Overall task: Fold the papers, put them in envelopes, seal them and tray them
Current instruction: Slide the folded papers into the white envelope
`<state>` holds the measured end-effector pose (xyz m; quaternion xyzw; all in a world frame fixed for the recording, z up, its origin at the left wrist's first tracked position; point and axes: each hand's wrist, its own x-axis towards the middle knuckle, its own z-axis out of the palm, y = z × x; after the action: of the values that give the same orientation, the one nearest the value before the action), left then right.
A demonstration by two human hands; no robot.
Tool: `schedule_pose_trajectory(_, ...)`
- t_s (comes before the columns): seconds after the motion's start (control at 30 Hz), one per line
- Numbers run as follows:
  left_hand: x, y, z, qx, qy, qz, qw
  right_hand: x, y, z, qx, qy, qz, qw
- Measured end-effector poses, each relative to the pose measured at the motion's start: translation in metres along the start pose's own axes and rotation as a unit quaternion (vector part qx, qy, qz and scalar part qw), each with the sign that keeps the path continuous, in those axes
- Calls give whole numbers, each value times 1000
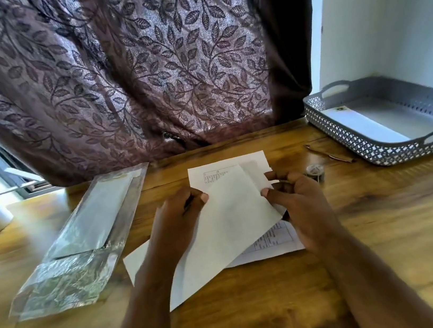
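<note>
A white envelope (218, 227) is held up at a slant over the middle of the wooden table (258, 311), its long body running from low left to upper right. The left hand (178, 219) pinches its upper left edge, thumb on top and fingers curled behind, the grip clenched on the envelope. The right hand (298, 202) holds the upper right end, thumb tip pressed to the edge and fingers bent round behind; its grip is also closed on the envelope. Both forearms reach in from the near edge, wrists slightly raised.

Under the envelope lies a printed paper (273, 239) flat on the table, with table-like print showing past the envelope's right side. Beyond the envelope, a second printed sheet (227, 169) shows above the hands, a folded corner lying over it.

Left of the envelope, a clear plastic sleeve (81, 238) lies on the table with a pale stack inside it; what the stack is I cannot tell. Far right of the envelope, a grey perforated tray (344, 134) with 2 handles holds 1 white envelope-like piece (360, 124) lying flat along its left side. Between the tray and the envelope sit a small round object (315, 170) and a thin stick (328, 153). Behind the envelope hangs a leaf-patterned curtain (127, 73).
</note>
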<state>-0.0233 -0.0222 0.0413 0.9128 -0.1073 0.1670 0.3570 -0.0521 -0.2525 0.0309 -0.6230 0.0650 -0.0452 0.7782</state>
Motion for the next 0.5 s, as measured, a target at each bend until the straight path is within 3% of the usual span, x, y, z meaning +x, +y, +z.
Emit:
schedule_pose_trajectory(0.17,3,4,-7,-15,-37,-27,999,-3,-2,0,-29,-71,-29,997)
schedule_pose_trajectory(0.33,0,13,-9,38,-55,6,998,-3,3,4,-276,43,-133,951)
schedule_pose_trajectory(0.5,-9,18,-8,83,-76,25,993,-10,4,5,-376,134,-168,901)
